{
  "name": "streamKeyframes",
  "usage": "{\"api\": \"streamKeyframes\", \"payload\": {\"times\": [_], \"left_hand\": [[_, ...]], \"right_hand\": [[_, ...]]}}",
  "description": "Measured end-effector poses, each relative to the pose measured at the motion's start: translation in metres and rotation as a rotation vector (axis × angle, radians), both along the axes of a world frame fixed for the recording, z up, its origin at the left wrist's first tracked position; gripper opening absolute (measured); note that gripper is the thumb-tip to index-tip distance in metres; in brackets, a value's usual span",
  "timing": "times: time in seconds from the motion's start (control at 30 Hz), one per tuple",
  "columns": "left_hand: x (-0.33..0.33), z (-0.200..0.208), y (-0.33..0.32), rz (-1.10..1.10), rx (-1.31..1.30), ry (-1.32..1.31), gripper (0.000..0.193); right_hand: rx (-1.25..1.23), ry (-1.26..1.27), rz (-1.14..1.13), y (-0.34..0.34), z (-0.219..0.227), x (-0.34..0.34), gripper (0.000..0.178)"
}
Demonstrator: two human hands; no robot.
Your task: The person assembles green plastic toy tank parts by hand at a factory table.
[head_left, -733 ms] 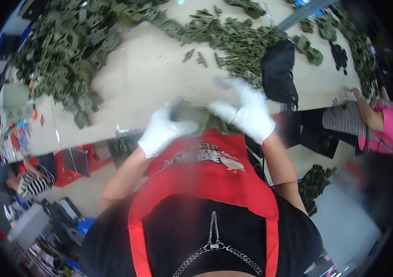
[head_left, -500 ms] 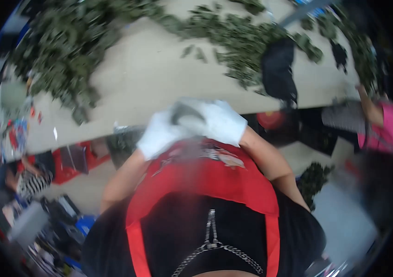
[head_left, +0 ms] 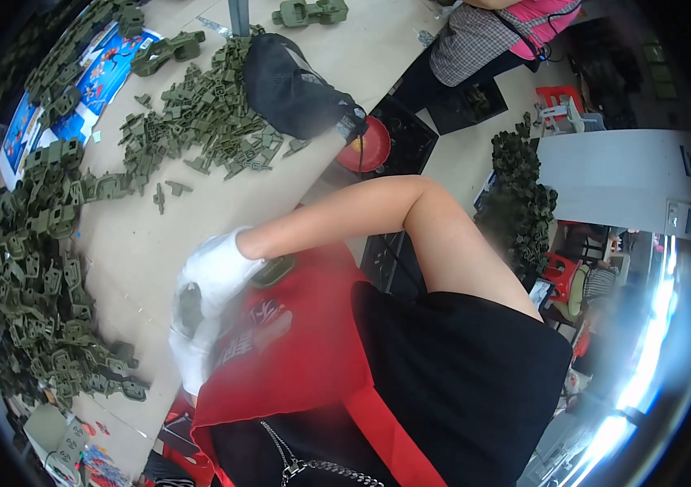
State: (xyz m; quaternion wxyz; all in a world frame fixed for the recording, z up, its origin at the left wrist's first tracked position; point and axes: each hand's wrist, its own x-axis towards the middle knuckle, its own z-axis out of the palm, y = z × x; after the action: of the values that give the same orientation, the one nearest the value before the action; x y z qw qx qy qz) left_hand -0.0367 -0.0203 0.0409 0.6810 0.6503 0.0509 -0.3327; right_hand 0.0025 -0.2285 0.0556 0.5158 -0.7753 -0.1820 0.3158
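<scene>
My right hand, in a white glove, reaches across the front of my red apron at the table's edge. Below it in the picture is my left hand, also white-gloved and partly hidden by the apron. Their fingers close around an olive-green plastic part, of which only a small rounded patch shows between the gloves. A second olive-green piece shows beside my right wrist, against the apron; what supports it is hidden.
Green plastic parts lie in a long pile and a heap of smaller pieces on the pale table. A black bag lies at its edge, near a red bowl. Another person stands beyond.
My view has swung to the right, and the scene has turned with it. My gloved hands remain together by the apron, and the green part between them shows more sharply.
</scene>
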Motion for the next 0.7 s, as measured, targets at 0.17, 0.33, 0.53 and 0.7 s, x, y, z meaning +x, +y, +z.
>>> {"api": "streamKeyframes", "payload": {"times": [0.17,0.33,0.53,0.7], "left_hand": [[0.006,-0.042,0.012,-0.043,0.099,-0.091,0.071],[0.003,-0.027,0.019,-0.078,0.231,-0.225,0.065],[0.026,0.033,-0.032,-0.134,0.247,-0.294,0.066],[0.056,0.022,-0.042,-0.222,0.397,-0.444,0.063]], "right_hand": [[-0.078,0.015,-0.083,0.005,0.007,-0.011,0.048],[0.002,0.188,-0.052,0.006,0.002,0.005,0.052],[-0.248,-0.169,-0.011,-0.017,0.011,-0.013,0.057],[-0.471,-0.178,-0.114,-0.011,0.002,-0.004,0.053]]}}
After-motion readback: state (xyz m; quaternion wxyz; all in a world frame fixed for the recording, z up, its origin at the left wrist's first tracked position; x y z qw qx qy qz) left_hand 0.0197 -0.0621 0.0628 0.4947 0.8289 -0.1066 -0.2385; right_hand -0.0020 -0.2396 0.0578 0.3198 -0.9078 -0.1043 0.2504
